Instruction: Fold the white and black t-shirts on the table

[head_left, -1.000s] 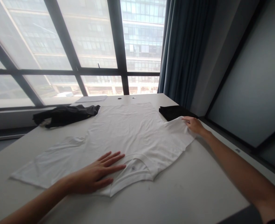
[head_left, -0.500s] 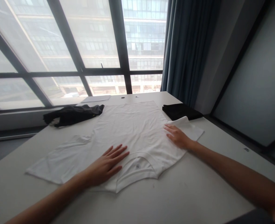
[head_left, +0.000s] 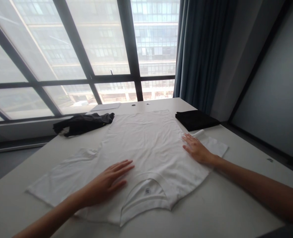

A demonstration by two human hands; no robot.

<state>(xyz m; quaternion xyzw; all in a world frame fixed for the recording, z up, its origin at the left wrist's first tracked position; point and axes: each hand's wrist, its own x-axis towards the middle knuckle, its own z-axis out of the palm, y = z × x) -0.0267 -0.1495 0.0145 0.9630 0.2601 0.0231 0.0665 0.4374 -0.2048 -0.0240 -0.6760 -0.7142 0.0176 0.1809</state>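
Observation:
A white T-shirt (head_left: pixel 141 138) lies spread out on the white table, its neckline toward me and its hem at the far side. Small wrinkles run across its body. My left hand (head_left: pixel 106 183) is over the shirt's upper left part, beside the collar, fingers stretched out and palm down. Near the right sleeve, my right hand (head_left: pixel 197 148) rests on the fabric with its fingers extended. The right sleeve has a raised fold just past that hand; the left sleeve lies out to the side. A small dark print shows inside the collar.
A crumpled dark garment (head_left: pixel 84 124) lies on the table (head_left: pixel 248 185) at the far left. A folded black cloth (head_left: pixel 197 119) sits at the far right. White paper (head_left: pixel 106 106) lies by the window, and a blue curtain (head_left: pixel 203 56) hangs behind.
The shirt's collar end appears lower and nearer to me. My left hand has shifted slightly left and down; my right hand has moved right along the sleeve area.

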